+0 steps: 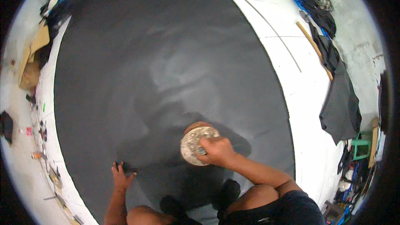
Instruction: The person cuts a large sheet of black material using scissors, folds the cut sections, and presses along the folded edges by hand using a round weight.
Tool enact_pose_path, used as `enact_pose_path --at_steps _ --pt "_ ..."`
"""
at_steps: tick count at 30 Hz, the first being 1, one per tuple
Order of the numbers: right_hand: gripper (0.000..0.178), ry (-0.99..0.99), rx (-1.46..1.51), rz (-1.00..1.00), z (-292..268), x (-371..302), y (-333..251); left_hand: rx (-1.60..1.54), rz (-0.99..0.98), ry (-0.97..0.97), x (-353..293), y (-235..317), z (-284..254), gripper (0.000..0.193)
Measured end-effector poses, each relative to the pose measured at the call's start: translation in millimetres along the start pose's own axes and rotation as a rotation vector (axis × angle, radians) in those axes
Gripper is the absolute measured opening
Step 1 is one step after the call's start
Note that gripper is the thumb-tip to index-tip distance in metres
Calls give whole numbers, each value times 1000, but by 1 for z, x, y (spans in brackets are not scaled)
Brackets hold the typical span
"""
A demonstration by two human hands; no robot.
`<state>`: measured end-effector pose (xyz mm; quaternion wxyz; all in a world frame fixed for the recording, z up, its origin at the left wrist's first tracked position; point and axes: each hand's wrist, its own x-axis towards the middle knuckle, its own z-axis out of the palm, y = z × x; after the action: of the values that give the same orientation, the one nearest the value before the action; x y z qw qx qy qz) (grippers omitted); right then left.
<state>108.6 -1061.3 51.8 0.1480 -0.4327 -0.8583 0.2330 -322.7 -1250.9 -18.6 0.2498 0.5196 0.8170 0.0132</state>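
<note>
A large sheet of smooth black material (112, 83), slightly rippled, spreads out in front of me. My right hand (216, 151) is closed on a small grip at the top of a heavy-looking round disc (192, 142). The disc has a mottled off-white top and a reddish-brown edge on its far side. It casts a shadow on the black sheet; whether its underside touches the sheet, I cannot tell. Lower left, my left hand (123, 178) rests on the sheet with its fingers spread, holding nothing.
White surface (310, 112) borders the sheet on both sides. A thin rod (266, 23) and a wooden stick (315, 50) lie at the right, beside black cloth (342, 104). Farther right stands a green stool (361, 148). Cardboard (35, 46) and small items line the left edge.
</note>
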Motion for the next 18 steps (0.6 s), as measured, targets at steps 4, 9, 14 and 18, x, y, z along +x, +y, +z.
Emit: enact_pose_path --at_steps 4,9,14,18 --pt "50 -292 195 20 -48 4 4 216 -138 -190 -1 95 -40 78" --pt "65 -422 215 419 -173 -65 -12 -242 -266 -577 -81 242 -122 52" --pt "58 -656 333 757 -230 -212 -36 -139 -449 -615 -184 243 -165 42" --pt "61 -947 411 961 -309 -277 -53 -38 -396 -574 -205 348 -202 40"
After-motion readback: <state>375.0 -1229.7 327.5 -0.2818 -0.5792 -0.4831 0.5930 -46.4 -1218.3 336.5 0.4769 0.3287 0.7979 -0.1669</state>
